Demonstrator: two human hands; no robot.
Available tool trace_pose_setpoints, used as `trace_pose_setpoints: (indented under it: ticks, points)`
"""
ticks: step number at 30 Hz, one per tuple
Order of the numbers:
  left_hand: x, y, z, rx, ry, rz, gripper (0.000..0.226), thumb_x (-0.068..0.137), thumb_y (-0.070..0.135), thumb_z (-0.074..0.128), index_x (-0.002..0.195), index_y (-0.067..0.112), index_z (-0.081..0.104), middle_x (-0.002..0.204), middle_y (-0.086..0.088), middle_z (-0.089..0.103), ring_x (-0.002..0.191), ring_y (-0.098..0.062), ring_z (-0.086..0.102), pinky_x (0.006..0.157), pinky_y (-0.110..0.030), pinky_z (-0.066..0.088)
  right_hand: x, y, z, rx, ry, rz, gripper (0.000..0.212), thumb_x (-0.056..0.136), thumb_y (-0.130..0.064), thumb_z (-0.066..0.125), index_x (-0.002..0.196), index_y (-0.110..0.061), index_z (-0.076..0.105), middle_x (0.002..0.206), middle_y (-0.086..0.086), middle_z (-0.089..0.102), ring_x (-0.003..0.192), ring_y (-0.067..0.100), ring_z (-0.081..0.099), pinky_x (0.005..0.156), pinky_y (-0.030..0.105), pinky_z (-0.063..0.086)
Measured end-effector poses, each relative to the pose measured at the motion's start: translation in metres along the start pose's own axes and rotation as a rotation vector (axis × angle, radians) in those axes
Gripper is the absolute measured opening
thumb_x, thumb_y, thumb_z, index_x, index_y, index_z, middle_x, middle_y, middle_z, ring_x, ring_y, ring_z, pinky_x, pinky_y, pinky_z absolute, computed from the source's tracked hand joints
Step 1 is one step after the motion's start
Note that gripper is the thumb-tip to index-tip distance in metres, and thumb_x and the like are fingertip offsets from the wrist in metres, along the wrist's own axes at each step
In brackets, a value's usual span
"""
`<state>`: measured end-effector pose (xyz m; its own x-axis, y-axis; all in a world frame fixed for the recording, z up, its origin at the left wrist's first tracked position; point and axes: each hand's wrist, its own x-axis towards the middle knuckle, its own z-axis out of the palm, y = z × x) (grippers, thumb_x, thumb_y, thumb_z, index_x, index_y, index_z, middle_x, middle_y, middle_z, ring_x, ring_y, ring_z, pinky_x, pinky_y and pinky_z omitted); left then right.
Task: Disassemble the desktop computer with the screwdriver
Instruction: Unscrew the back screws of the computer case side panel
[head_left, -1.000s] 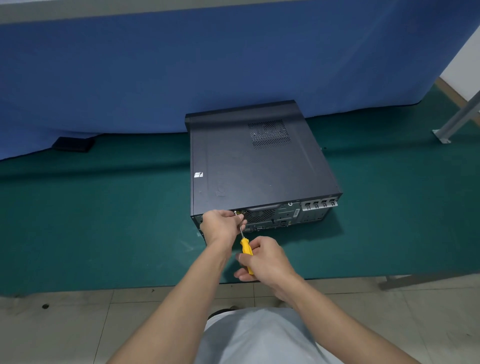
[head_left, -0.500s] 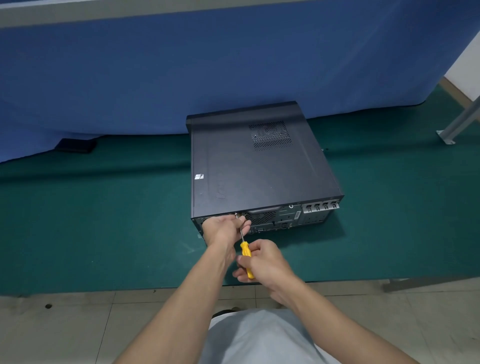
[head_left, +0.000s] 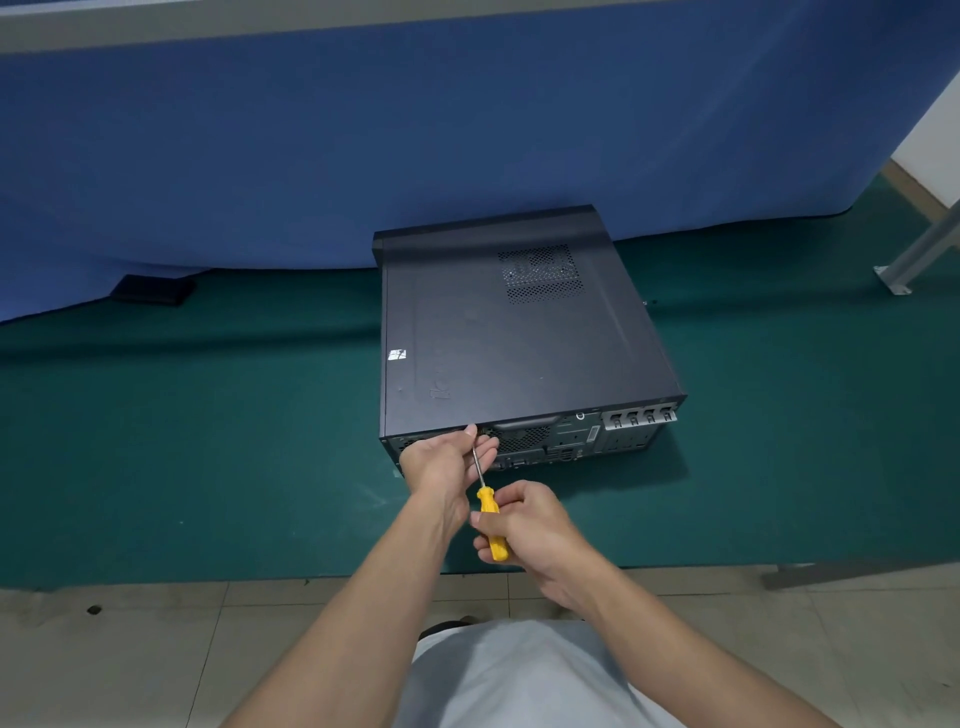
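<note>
Your right hand (head_left: 530, 525) grips the yellow handle of the screwdriver (head_left: 489, 512) just over the near edge of the green mat (head_left: 208, 441). Your left hand (head_left: 441, 460) pinches its shaft at the rear panel of the desktop computer (head_left: 519, 338), which lies flat mid-mat, its far end against the blue cloth (head_left: 363, 156).

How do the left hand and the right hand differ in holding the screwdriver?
The left hand pinches the screwdriver by its metal shaft, near the tip; the right hand grips its yellow handle. The left hand is at the rear panel of the computer; the right hand is nearer the person. Both hold the same tool.
</note>
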<state>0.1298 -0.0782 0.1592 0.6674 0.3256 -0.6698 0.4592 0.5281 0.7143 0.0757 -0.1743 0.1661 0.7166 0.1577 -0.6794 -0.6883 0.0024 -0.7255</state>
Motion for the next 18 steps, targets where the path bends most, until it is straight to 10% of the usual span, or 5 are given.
trace_pose_setpoints:
  ticks: [5, 18]
  points:
    - [0.003, 0.001, -0.002, -0.020, -0.059, -0.025, 0.007, 0.091, -0.004, 0.058, 0.091, -0.011, 0.060, 0.077, -0.025, 0.070, 0.072, -0.031, 0.072, 0.059, -0.029, 0.060, -0.002, -0.006, -0.007, 0.288, -0.208, 0.107, 0.012, 0.098, -0.005, 0.049, 0.100, 0.004, 0.056, 0.082, 0.017, 0.059, 0.066, 0.022, 0.059, 0.063, 0.032, 0.055]
    - [0.008, 0.007, -0.006, 0.506, -0.155, 0.347, 0.012, 0.090, 0.005, 0.064, 0.098, -0.003, 0.069, 0.072, -0.006, 0.072, 0.069, -0.018, 0.072, 0.066, -0.027, 0.059, 0.007, -0.023, -0.045, -0.184, 0.061, -0.048, 0.018, 0.085, -0.018, 0.066, 0.074, -0.017, 0.052, 0.055, -0.002, 0.050, 0.039, 0.009, 0.034, 0.040, 0.022, 0.024]
